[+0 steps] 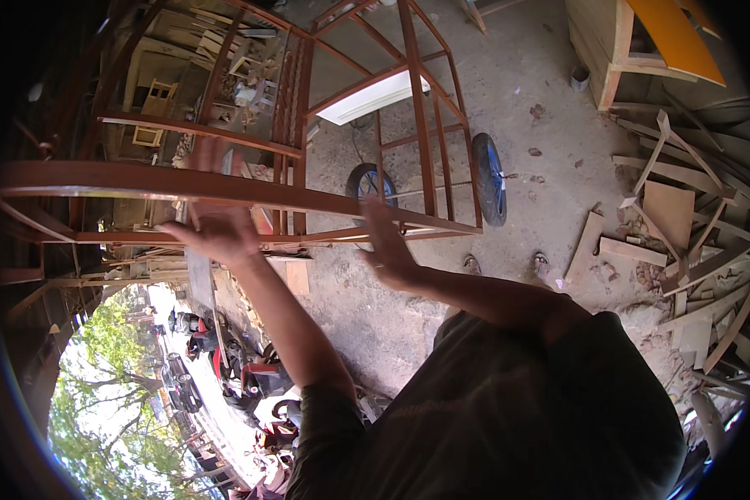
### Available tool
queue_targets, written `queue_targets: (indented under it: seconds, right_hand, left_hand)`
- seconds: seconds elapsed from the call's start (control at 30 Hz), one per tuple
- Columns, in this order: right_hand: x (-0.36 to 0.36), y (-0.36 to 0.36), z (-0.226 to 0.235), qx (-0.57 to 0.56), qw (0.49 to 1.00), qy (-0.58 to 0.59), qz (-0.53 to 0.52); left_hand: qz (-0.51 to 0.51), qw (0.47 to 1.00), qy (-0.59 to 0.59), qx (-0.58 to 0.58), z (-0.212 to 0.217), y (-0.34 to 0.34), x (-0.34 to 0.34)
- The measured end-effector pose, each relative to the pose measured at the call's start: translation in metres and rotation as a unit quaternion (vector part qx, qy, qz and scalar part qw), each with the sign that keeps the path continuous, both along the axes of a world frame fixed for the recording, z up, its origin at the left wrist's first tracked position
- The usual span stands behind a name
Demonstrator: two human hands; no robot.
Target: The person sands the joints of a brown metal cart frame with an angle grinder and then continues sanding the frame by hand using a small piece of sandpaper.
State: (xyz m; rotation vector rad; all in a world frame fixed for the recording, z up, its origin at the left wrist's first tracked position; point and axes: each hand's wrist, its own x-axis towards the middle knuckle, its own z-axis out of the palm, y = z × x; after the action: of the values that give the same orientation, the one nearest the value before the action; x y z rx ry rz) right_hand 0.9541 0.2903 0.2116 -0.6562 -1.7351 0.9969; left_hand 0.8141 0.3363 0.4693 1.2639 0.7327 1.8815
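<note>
A large reddish-brown frame (325,200) of joined bars stands in front of me on wheels. My left hand (229,237) is raised at its long near bar, fingers spread. The bar crosses in front of this hand, with blurred fingertips showing beyond it; whether they touch the bar I cannot tell. To the right, my right hand (389,250) is held upright at the same bar, its fingers stretched out and slightly blurred. Neither hand holds anything. Two black tyres with blue rims, a left wheel (372,185) and a right wheel (492,179), are by the frame's lower part.
A white panel (375,98) lies across the frame. Wood scraps (675,208) are piled at the right, below a wooden cabinet (596,50) with an orange panel (679,37). A small bucket (580,78) stands beside it. Several motorcycles (246,375) are parked at lower left.
</note>
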Motion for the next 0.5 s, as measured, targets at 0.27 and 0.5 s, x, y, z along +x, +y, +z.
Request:
queue_targets:
  seconds: [0.27,0.5]
  right_hand:
    - [-0.013,-0.003,0.059,-0.056,0.991,0.118,0.012]
    - [0.000,-0.015,-0.063,-0.259,0.962,0.082,-0.020]
  left_hand:
    - [0.077,0.980,0.183,-0.002,0.012,0.015,0.037]
    - [0.086,0.982,0.169,0.002,0.019,0.021,0.041]
